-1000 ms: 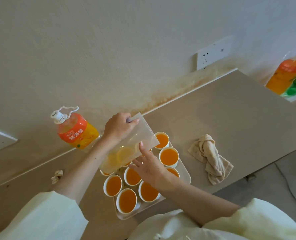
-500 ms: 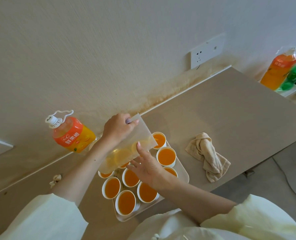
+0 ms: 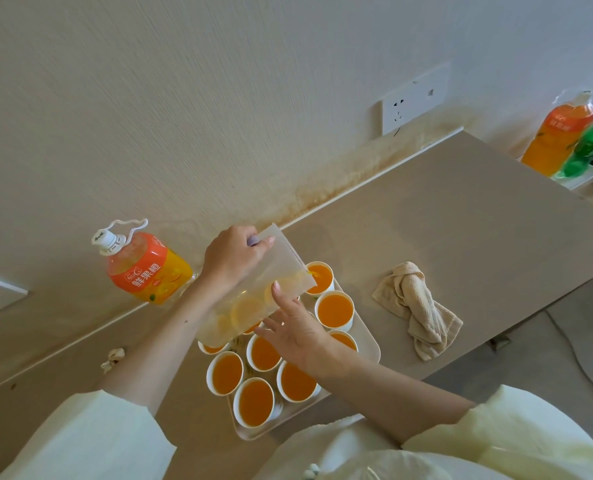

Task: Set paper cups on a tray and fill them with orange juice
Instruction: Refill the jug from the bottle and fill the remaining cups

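Plastic bag (image 3: 257, 289): left hand (image 3: 232, 258) grips, right hand (image 3: 297, 329) seemingly touches.

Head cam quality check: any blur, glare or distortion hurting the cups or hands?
Head view: paper cups, tray, left hand on the translucent jug and right hand are sharp; far orange bottle and green bottle at the right edge are smeared; light soft, no hard glare on the juice; frame tilted, counter edge runs diagonally.
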Action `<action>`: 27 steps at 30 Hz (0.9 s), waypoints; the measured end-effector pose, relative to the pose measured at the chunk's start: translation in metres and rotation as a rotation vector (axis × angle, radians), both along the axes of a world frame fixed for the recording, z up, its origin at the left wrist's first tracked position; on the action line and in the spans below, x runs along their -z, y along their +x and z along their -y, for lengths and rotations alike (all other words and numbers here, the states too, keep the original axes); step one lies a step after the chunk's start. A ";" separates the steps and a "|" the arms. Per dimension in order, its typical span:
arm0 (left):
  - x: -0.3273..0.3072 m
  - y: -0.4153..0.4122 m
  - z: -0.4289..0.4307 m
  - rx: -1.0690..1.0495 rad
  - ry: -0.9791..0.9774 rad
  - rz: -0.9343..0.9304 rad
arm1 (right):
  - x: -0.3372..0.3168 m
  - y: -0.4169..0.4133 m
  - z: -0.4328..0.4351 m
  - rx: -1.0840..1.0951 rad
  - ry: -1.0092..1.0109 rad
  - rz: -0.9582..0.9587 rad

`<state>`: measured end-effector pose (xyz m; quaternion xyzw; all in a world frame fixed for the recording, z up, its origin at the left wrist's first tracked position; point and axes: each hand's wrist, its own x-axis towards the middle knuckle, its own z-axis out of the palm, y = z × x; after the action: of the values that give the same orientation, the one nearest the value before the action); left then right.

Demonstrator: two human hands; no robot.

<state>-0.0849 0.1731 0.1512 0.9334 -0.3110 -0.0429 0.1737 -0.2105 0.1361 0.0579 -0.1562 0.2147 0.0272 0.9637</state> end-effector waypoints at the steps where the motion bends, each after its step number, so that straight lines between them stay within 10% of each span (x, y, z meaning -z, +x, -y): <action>1: 0.001 0.000 -0.002 -0.006 -0.015 -0.010 | 0.001 0.000 0.000 0.003 -0.006 -0.001; 27: 0.001 -0.026 -0.043 0.096 -0.180 -0.096 | -0.007 -0.018 -0.046 0.097 -0.084 -0.090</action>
<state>-0.1110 0.2159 0.1503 0.8949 -0.3494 -0.0679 0.2693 -0.2287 0.1817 0.0653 -0.1843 0.2662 -0.0216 0.9459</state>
